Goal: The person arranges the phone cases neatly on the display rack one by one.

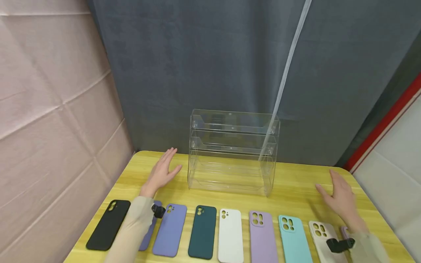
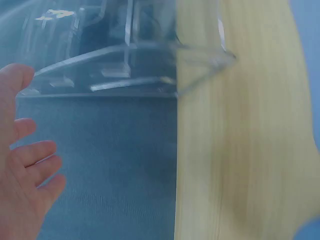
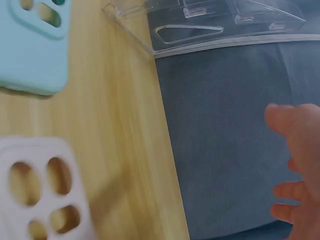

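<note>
So the left hand (image 1: 161, 174) is up over the bench (image 1: 296, 182), just left of a clear plastic tiered rack (image 1: 230, 128). Fingers extended, thumb stuck out toward the rack with a small gap, so that grip is loose and holding nothing. Right hand (image 1: 341, 195) is pretty much the same deal over on the far right: thumb well away from the fingers, grip wide, nothing in it, and well apart from the rack.

The rack stands upright near the back of the bench, roughly between the two hands. In front there's a row of phone cases, left to right: black case (image 1: 108, 224), a blue-purple case (image 1: 148, 233) partly behind the left forearm, periwinkle case (image 1: 170, 232), dark green case (image 1: 202, 233), white case (image 1: 230, 237), lilac case (image 1: 264, 239), turquoise case (image 1: 296, 239), off-white case (image 1: 320, 237), plus a mostly hidden purple piece (image 1: 344, 232) by the right wrist.
</note>
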The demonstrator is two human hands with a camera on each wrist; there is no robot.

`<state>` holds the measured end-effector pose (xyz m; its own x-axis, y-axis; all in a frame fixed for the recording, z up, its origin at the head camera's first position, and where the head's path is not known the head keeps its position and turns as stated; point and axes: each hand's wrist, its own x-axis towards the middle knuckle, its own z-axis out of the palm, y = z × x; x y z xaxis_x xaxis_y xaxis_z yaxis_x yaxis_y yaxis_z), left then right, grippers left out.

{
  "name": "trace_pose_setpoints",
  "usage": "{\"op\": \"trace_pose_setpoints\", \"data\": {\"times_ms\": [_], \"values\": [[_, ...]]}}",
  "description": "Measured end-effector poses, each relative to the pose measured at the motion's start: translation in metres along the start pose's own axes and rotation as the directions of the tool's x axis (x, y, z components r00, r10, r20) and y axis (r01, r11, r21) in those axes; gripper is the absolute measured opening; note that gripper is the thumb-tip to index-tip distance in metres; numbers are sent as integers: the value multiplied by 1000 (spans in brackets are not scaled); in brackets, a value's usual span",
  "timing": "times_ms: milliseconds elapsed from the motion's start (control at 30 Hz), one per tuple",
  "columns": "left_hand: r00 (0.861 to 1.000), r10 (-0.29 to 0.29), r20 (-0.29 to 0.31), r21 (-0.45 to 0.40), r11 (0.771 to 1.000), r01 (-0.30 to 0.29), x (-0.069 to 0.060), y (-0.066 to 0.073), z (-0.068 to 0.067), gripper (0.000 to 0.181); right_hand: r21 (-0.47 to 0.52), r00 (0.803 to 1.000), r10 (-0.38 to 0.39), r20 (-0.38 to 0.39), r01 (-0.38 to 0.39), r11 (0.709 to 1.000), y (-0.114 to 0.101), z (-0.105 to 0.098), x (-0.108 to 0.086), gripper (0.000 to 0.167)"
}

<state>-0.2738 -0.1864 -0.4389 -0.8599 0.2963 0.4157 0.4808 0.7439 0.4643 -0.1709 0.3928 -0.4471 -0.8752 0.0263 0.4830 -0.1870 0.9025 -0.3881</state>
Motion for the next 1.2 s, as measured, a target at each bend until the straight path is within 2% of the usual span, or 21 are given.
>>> {"op": "trace_pose_setpoints", "data": {"times_ms": [100,167,267,467,700,767,833,867,1000,1100,1200], "values": [[1000,11,-25,-141,990,-14,5,4,2,59,81,999,8,-41,-5,997,1,-5,-11,68],[998,26,-50,-230,972,-36,8,7,5,54,114,998,57,-24,-54,992,1,-9,-19,66],[996,47,-79,-335,939,-71,11,9,10,44,103,991,136,9,-136,985,0,-16,-32,63],[999,-1,-49,-478,878,-23,11,13,18,39,85,975,219,35,-222,971,4,-23,-60,57],[998,-58,3,-539,841,50,6,38,7,44,36,939,323,117,-329,944,14,-23,-91,59],[997,-78,25,-552,830,79,5,39,8,45,27,931,339,139,-345,938,18,-23,-99,60],[993,-109,51,-560,820,118,5,34,14,45,5,922,358,148,-363,932,22,-22,-105,63],[991,-122,62,-557,819,136,5,30,17,45,-10,919,365,148,-368,930,25,-21,-107,64],[983,-165,80,-525,832,182,5,15,29,44,-110,930,353,98,-343,933,31,-14,-114,63],[982,-178,63,-505,843,185,5,11,33,42,-149,941,331,65,-319,936,33,-9,-119,61],[978,-202,48,-482,853,200,5,11,34,39,-157,941,332,60,-320,934,33,-7,-121,60]]}}
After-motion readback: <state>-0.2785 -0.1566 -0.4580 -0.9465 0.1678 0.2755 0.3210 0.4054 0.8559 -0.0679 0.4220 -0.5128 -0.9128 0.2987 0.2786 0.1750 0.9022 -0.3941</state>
